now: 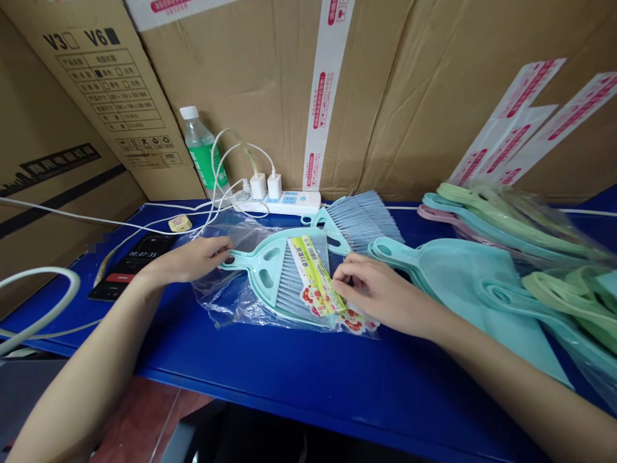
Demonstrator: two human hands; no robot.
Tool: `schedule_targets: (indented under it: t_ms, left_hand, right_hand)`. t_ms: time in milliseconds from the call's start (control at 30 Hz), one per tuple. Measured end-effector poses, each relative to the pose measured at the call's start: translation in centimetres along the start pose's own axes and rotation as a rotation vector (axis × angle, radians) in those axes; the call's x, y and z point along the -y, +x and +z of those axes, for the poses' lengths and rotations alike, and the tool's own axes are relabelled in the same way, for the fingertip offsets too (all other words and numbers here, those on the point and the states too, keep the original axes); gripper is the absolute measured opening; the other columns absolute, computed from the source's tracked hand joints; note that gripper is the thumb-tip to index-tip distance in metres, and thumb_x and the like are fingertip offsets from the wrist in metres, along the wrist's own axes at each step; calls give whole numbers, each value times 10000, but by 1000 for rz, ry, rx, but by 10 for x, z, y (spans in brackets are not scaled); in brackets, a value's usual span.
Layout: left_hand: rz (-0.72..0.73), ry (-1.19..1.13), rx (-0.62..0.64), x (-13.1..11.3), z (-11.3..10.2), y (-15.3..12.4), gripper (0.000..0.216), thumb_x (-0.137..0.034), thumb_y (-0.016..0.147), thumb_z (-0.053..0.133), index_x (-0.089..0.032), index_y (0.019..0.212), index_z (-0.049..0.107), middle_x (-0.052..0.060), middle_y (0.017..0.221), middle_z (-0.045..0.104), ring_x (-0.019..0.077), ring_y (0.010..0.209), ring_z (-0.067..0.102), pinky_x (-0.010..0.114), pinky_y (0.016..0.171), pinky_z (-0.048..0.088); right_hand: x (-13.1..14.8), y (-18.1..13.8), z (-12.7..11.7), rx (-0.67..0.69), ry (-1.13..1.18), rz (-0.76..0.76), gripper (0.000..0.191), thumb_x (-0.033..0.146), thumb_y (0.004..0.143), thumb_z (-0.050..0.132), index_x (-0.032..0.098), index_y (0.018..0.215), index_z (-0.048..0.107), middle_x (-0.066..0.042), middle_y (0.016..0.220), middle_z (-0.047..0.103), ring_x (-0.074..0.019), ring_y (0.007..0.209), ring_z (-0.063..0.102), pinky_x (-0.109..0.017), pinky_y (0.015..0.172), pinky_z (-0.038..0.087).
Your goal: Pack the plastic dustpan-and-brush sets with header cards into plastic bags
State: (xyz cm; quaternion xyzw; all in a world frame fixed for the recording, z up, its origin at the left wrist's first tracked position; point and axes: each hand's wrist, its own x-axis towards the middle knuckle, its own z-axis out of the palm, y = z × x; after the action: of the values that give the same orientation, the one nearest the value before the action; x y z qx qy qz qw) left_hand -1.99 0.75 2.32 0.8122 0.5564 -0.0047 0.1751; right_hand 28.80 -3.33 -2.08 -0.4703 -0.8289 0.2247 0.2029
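A light teal dustpan (274, 243) with a matching hand brush (263, 277) nested in it lies on a clear plastic bag (216, 299). My left hand (205, 258) is closed round the end of their handles. Across the grey bristles lies a yellow-green printed label card (308, 260), tilted, with red flower shapes at its lower end. My right hand (373, 289) pinches the card's right edge between thumb and fingers. Under it, part of another flower-printed card (354, 321) shows. Behind, a loose teal brush (332, 233) and further bristles rest near the power strip.
Teal dustpans (463, 270) are stacked on the right, beside bagged green sets (511, 212). At the back stand a power strip (303, 203) with chargers and a bottle (200, 151) against cardboard boxes (260, 83). White cables cross the left side near a phone (130, 263).
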Motion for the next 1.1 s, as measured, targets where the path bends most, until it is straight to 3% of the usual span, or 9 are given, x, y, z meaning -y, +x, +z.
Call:
schedule_targets:
  t_ms: [133, 400, 600, 800, 1100]
  left_hand:
    - [-2, 4, -4, -1, 0, 0, 214, -372, 869, 371, -224, 752, 471, 4, 681, 553, 169, 619, 518, 277, 587, 399]
    - [-6, 7, 1, -2, 0, -1, 212, -365, 874, 377, -221, 758, 481, 5, 687, 566, 171, 623, 534, 280, 588, 404]
    - [-17, 14, 8, -1, 1, -1, 201, -351, 872, 368, -219, 779, 487, 12, 713, 579, 176, 647, 548, 286, 604, 413]
    - [-25, 21, 14, -2, 0, -1, 208, -358, 867, 361, -219, 769, 479, 14, 700, 562, 179, 636, 537, 293, 599, 411]
    - [-18, 29, 12, -2, 0, 0, 206, -364, 865, 365, -223, 755, 467, 5, 682, 551, 173, 616, 523, 284, 585, 405]
  right_hand:
    - [2, -1, 0, 24, -4, -1, 241, 259, 882, 527, 217, 648, 566, -21, 715, 567, -180, 715, 568, -315, 652, 428]
    - [5, -2, 2, 14, -43, -38, 325, 238, 891, 494, 227, 567, 465, 0, 618, 484, -164, 650, 495, -297, 605, 383]
    - [11, -4, 4, 118, -50, -12, 406, 262, 934, 432, 232, 537, 352, -12, 602, 456, -183, 666, 470, -320, 625, 368]
    - [14, -3, 4, 136, -38, 2, 421, 282, 943, 428, 239, 546, 295, -5, 593, 432, -188, 658, 448, -326, 629, 351]
    - [16, -4, 4, 97, 55, 21, 298, 274, 907, 450, 241, 616, 399, 17, 580, 451, -178, 638, 448, -310, 628, 350]
